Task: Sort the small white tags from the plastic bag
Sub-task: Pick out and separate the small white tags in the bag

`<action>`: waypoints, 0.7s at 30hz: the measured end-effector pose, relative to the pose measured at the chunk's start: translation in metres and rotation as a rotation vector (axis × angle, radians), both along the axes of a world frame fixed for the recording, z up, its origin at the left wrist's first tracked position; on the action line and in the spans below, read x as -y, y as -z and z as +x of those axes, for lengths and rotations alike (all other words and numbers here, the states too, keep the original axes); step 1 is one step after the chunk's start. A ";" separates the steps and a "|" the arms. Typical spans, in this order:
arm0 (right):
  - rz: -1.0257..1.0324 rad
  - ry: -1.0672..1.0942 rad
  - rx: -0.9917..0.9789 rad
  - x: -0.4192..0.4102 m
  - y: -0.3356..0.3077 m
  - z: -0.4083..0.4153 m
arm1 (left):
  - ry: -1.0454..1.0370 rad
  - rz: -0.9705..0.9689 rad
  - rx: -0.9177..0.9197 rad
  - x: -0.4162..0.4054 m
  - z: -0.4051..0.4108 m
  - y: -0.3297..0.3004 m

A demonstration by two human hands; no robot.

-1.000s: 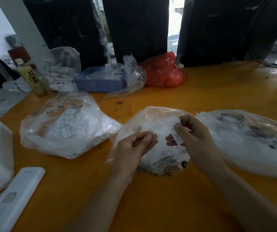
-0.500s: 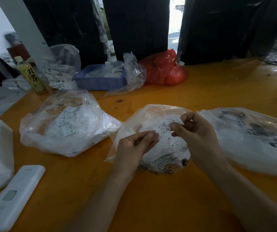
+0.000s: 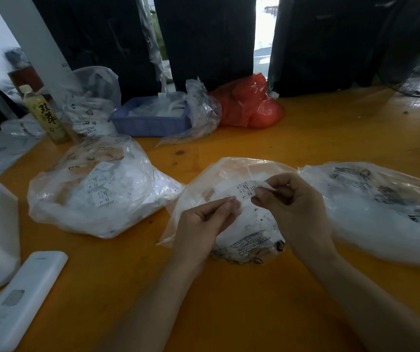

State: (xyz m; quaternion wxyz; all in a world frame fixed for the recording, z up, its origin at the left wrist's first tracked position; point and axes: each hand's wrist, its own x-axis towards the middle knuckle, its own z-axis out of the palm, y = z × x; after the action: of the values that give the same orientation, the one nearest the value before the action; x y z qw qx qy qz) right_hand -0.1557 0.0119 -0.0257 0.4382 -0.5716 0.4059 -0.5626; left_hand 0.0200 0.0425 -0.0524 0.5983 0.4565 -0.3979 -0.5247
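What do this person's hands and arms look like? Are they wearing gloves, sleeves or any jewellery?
Both arms are bare up to the bottom edge of the picture: no sleeves show. The left hand and the right hand wear no gloves, and no ring, watch or bracelet can be seen on the fingers or wrists. The fingernails that show look short and unpainted. No marks stand out in this dim light.

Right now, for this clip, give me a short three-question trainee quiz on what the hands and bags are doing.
1. True or false: the right hand pinches a white tag above the middle plastic bag.
2. Which lies nearest the blue basket? A red bag; B white remote; C the left hand.
3. Fill in: the bottle stands ___ on the orange table.

Key: 1 true; 2 A; 3 upright.
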 end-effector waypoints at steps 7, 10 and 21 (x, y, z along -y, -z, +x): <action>-0.020 0.012 -0.030 -0.002 0.001 0.002 | 0.010 0.018 0.020 0.002 0.001 0.001; -0.021 0.023 -0.051 -0.002 0.002 0.001 | 0.000 0.017 0.016 0.001 0.001 0.001; -0.043 0.006 -0.391 0.001 0.006 -0.001 | -0.089 0.051 0.078 0.002 0.003 0.003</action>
State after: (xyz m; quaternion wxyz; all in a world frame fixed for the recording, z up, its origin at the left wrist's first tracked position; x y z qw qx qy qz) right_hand -0.1564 0.0110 -0.0312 0.3371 -0.6780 0.4729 -0.4506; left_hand 0.0231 0.0406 -0.0552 0.5933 0.5089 -0.3867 -0.4895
